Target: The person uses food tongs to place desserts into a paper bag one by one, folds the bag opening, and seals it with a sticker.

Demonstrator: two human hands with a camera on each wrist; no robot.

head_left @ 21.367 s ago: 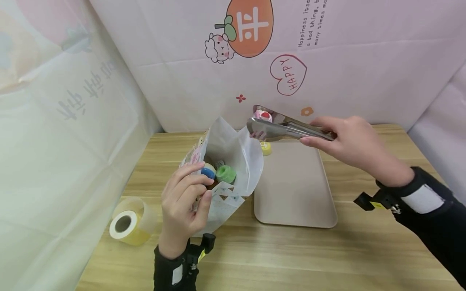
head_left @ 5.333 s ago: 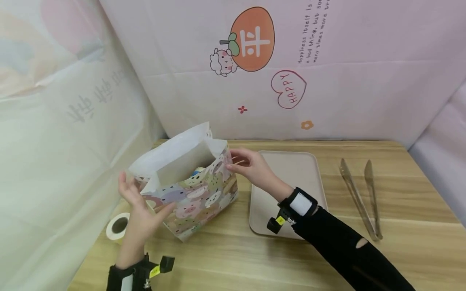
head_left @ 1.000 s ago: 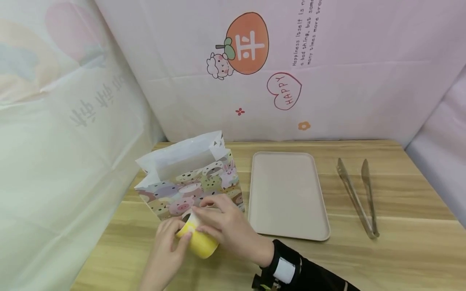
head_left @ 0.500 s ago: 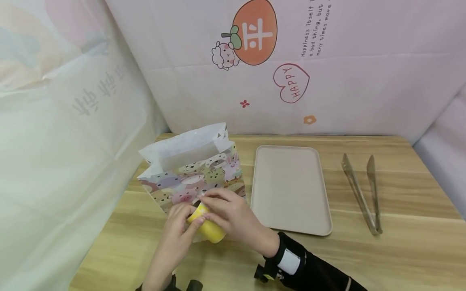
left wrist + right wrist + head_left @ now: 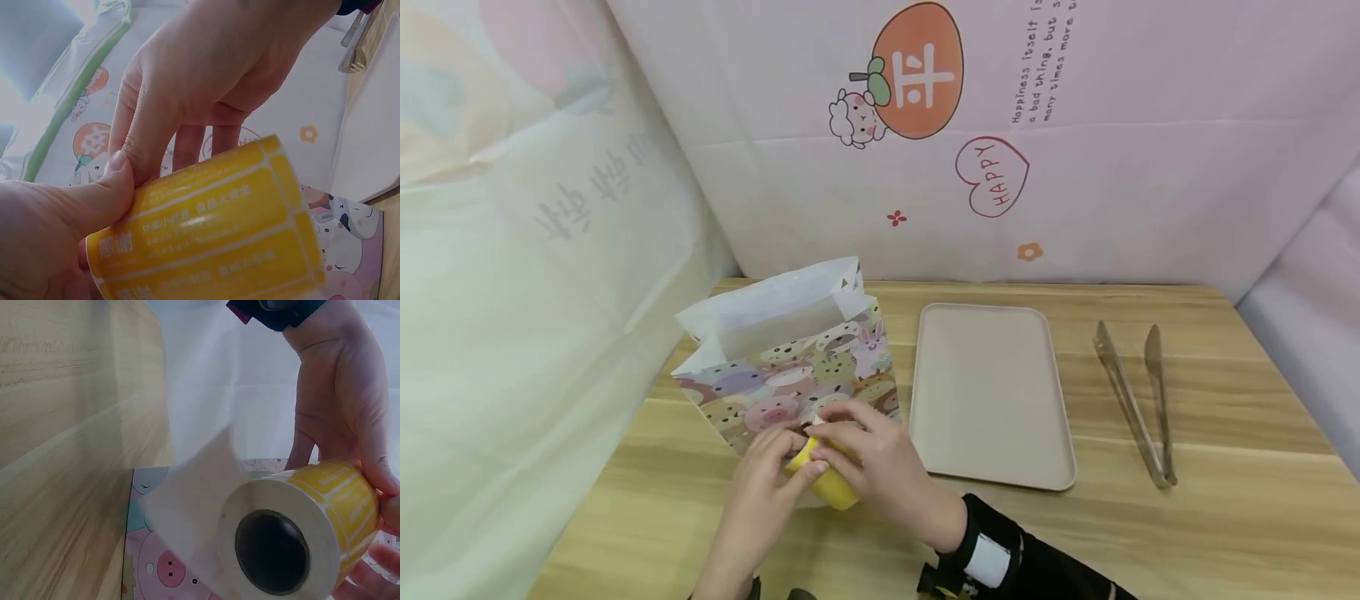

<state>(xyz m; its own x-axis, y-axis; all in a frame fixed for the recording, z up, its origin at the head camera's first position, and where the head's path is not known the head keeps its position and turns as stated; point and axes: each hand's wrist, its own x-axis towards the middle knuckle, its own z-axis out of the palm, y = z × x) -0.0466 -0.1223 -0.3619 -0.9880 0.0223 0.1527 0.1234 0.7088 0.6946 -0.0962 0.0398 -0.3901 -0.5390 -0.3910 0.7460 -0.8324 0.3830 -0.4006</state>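
A roll of yellow stickers (image 5: 838, 492) with white printing is held up in front of the bag. My left hand (image 5: 756, 483) grips it at its left end, thumb on the outside. My right hand (image 5: 883, 458) pinches at the roll's upper edge, its fingertips close to the left thumb in the left wrist view. A dark hollow core and a loose pale backing strip (image 5: 194, 506) show in the right wrist view. Just behind the hands stands an open-topped paper bag (image 5: 797, 367) printed with cartoon animals; its contents are hidden from here.
A beige rectangular tray (image 5: 992, 392) lies right of the bag. Farther right, metal tongs (image 5: 1129, 402) rest spread on the wooden table (image 5: 1232, 467). A printed cloth (image 5: 1112, 192) hangs along the back, with pale cloth on the left side.
Earlier, my right hand set down the tongs and the bag was turned. The sticker roll was lifted from the table's left. Over the last second, both hands keep working at its edge.
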